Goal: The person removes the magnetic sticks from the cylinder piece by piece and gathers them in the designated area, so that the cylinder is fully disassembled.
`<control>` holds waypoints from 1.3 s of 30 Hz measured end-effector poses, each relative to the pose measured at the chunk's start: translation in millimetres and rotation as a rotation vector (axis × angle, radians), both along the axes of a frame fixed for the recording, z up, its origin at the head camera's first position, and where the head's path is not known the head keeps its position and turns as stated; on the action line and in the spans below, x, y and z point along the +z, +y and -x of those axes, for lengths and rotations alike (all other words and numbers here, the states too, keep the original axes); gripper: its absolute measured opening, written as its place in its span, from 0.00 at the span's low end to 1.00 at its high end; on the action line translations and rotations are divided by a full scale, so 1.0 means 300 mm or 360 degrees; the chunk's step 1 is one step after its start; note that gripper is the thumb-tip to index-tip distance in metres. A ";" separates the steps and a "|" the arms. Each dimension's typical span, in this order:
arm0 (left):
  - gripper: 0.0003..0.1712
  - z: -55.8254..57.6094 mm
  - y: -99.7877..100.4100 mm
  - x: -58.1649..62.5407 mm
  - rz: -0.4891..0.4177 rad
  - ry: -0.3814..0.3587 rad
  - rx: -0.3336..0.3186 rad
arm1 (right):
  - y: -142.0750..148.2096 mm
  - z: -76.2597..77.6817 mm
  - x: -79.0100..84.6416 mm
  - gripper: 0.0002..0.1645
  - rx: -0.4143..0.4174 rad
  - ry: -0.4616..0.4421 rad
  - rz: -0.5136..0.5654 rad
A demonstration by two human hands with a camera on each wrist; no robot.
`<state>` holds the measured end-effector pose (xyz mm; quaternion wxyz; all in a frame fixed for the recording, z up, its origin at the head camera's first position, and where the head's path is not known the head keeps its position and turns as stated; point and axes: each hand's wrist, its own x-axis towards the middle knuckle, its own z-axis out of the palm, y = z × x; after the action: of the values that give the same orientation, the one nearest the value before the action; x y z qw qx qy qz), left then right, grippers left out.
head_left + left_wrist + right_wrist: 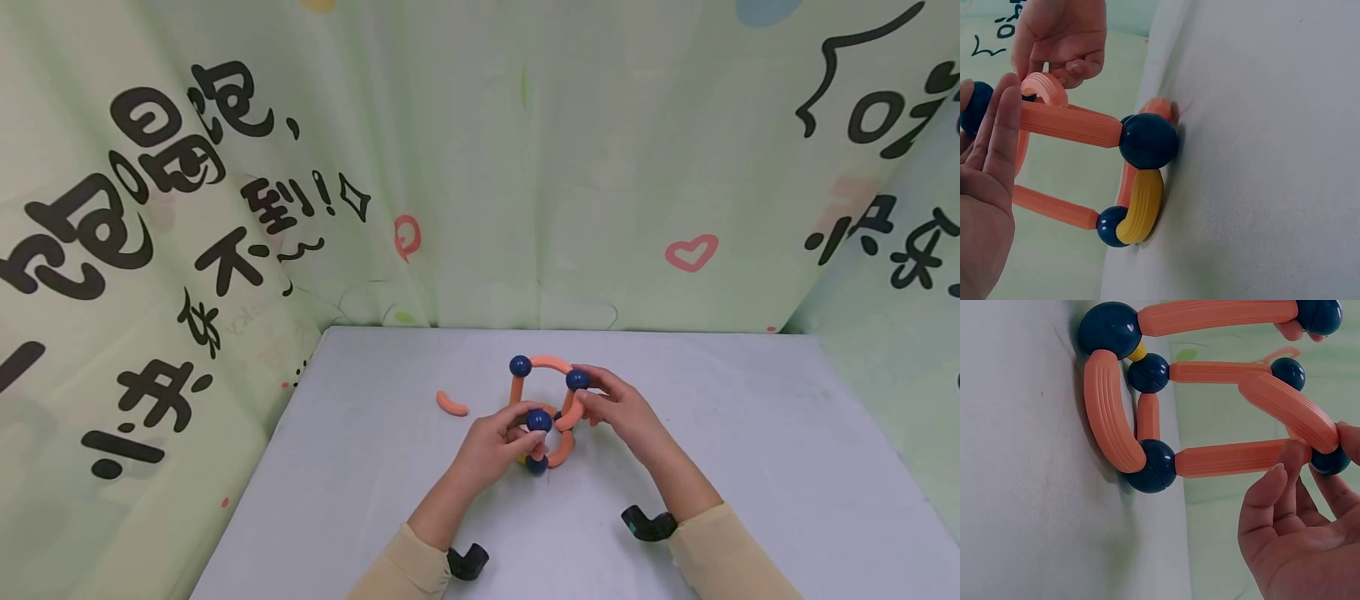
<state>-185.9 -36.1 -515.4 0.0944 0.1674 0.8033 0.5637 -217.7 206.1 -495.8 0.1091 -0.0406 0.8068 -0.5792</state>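
A frame of magnetic rods and blue balls stands on the table, with upright orange rods and curved orange rods along its base. One curved base rod is yellow. My left hand holds the near top blue ball between thumb and fingers. On the right, my right hand pinches another top blue ball and the end of a curved orange rod against it. That rod's other end points toward the left hand and looks unattached. A third top ball stands at the back.
A loose curved orange rod lies on the white table left of the frame. Black wrist-worn pieces jut inward from both cuffs. A pale green printed curtain encloses the back and sides.
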 end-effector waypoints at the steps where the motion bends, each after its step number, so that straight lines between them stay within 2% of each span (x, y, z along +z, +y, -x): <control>1: 0.21 0.000 0.000 -0.001 -0.0013 -0.0005 0.0001 | -0.001 0.000 0.001 0.33 -0.0002 -0.0001 0.0002; 5: 0.20 0.002 -0.001 -0.005 -0.0094 -0.0012 -0.0014 | -0.003 0.000 0.001 0.34 -0.0009 -0.0005 -0.0004; 12: 0.24 0.008 -0.011 -0.002 -0.0181 0.0056 -0.0051 | -0.005 0.002 -0.003 0.33 -0.0004 0.0007 -0.0013; 22: 0.23 0.030 -0.074 -0.006 -0.0152 0.0111 0.0134 | -0.007 0.003 0.002 0.34 -0.0026 -0.0054 0.0028; 26: 0.24 0.048 -0.120 -0.022 -0.0043 0.0095 0.0212 | -0.008 0.005 0.001 0.34 -0.0034 -0.0060 -0.0013; 32: 0.24 0.076 -0.202 -0.056 0.0245 0.0026 0.0336 | -0.005 0.004 0.000 0.32 -0.0021 -0.0043 -0.0016; 39: 0.19 0.117 -0.306 -0.136 0.0529 0.0085 0.0407 | -0.008 0.004 0.001 0.34 -0.0044 -0.0065 -0.0026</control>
<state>-221.1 -127.9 -556.3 0.0271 0.0611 0.9021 0.4263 -218.8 203.8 -495.6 0.1179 -0.0168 0.8096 -0.5748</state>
